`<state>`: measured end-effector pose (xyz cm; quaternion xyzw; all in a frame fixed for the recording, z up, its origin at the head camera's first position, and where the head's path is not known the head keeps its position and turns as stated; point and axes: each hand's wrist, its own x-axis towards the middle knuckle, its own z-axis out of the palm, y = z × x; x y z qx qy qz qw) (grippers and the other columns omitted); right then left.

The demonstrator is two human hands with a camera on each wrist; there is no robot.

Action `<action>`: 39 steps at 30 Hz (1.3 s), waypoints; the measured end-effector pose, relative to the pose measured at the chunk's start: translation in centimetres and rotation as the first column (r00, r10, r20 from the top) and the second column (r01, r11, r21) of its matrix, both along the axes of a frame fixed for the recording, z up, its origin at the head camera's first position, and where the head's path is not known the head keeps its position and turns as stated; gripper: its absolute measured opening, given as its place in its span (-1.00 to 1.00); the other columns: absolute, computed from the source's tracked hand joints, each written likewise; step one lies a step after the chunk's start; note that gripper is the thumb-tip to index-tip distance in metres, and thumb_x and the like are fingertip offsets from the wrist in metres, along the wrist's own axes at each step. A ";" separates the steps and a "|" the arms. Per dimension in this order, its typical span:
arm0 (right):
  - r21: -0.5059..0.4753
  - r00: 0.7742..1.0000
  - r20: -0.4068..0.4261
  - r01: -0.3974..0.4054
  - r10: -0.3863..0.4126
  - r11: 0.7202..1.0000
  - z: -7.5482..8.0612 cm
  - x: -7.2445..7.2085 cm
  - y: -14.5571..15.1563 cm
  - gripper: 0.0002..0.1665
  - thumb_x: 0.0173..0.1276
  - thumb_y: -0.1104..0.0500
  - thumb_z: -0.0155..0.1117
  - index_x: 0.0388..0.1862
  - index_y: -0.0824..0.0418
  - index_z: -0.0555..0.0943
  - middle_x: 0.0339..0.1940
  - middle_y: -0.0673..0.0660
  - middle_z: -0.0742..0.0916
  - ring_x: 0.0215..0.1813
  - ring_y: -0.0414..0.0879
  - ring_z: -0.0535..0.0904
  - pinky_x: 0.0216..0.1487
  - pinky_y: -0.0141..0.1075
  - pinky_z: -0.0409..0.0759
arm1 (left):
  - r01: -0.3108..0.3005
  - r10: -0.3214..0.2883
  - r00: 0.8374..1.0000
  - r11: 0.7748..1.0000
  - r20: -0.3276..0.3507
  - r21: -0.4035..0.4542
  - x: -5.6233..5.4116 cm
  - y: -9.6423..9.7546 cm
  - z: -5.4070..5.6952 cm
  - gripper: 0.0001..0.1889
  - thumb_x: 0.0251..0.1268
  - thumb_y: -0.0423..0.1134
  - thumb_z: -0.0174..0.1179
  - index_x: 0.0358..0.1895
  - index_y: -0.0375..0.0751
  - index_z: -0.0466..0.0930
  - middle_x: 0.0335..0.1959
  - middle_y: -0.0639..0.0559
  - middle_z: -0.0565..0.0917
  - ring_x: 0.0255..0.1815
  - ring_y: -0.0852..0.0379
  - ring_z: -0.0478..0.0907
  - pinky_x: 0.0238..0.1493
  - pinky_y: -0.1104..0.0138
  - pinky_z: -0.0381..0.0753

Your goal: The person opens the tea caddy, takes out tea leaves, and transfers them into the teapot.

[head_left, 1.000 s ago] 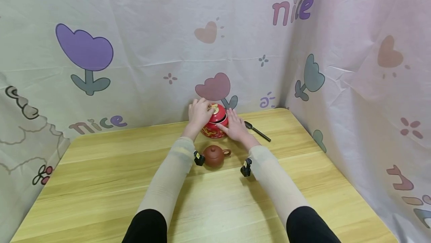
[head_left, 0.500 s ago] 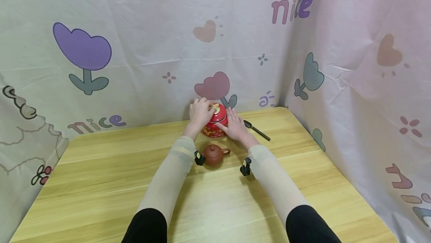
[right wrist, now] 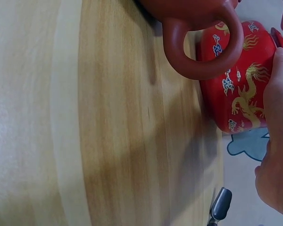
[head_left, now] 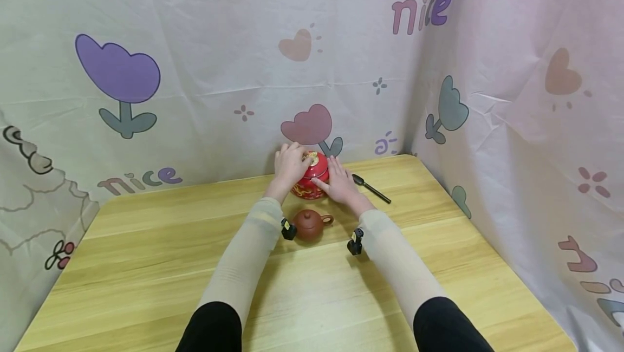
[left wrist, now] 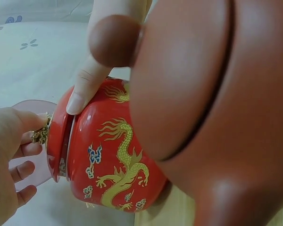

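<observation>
A red jar (left wrist: 118,160) with gold dragons stands at the back of the table. Its red lid (left wrist: 61,132) sits at the mouth, with a narrow gap along the rim in the left wrist view. My left hand (head_left: 290,165) pinches the lid's gold knob (left wrist: 40,133) between thumb and fingers. My right hand (head_left: 343,184) rests against the jar's right side, fingers straight, thumb at the rim. In front of the jar is a brown clay teapot (head_left: 308,226), its own lid on and its handle to the right.
A black scoop-like tool (head_left: 372,189) lies on the wooden table (head_left: 161,254) to the right of my right hand. Patterned cloth (head_left: 219,70) hangs close behind the jar and along the right side.
The jar's lid has come down, and the dark gap at its right edge has narrowed. Both hands keep nearly the same place; the head view has shifted slightly.
</observation>
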<state>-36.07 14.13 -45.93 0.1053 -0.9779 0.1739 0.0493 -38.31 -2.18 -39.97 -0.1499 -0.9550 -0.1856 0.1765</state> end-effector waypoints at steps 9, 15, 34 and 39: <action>0.002 1.000 -0.025 -0.004 0.004 1.000 -0.1 0.0 0.1 0.10 0.42 -0.44 -0.18 0.58 0.32 -0.09 0.63 0.26 0.02 0.64 0.15 -0.12 0.54 0.18 0.06 | -0.007 0.007 1.000 1.000 0.003 -0.013 -0.1 0.2 -0.1 -0.68 0.33 0.04 0.20 -0.01 -0.04 0.69 0.05 0.03 0.63 0.11 -0.02 0.42 0.08 0.09 0.46; -0.005 1.000 -0.029 -0.002 0.002 1.000 -0.2 -0.1 0.1 0.09 0.43 -0.43 -0.16 0.58 0.32 -0.08 0.63 0.25 0.03 0.65 0.13 -0.14 0.55 0.16 0.04 | -0.006 0.006 1.000 1.000 0.006 -0.013 -0.1 0.2 -0.2 -0.68 0.33 0.05 0.20 0.01 -0.02 0.69 0.08 0.04 0.63 0.10 -0.02 0.42 0.07 0.09 0.47; -0.005 1.000 -0.029 0.008 -0.008 1.000 -0.7 -0.3 0.0 0.12 0.40 -0.47 -0.17 0.58 0.30 -0.08 0.63 0.25 0.05 0.64 0.14 -0.12 0.53 0.18 0.09 | -0.011 0.011 1.000 1.000 0.012 0.011 -0.4 0.2 -0.7 -0.70 0.34 0.06 0.20 -0.04 -0.01 0.71 0.10 0.05 0.63 0.08 -0.01 0.43 0.07 0.10 0.47; -0.013 0.999 -0.034 0.010 -0.011 1.000 -0.6 -0.2 0.0 0.13 0.39 -0.46 -0.15 0.58 0.32 -0.07 0.62 0.26 0.06 0.64 0.15 -0.11 0.53 0.18 0.09 | -0.004 0.004 1.000 0.999 0.005 0.040 -0.4 0.3 -0.6 -0.71 0.34 0.04 0.20 -0.08 -0.03 0.71 0.08 0.04 0.64 0.06 -0.01 0.44 0.05 0.10 0.48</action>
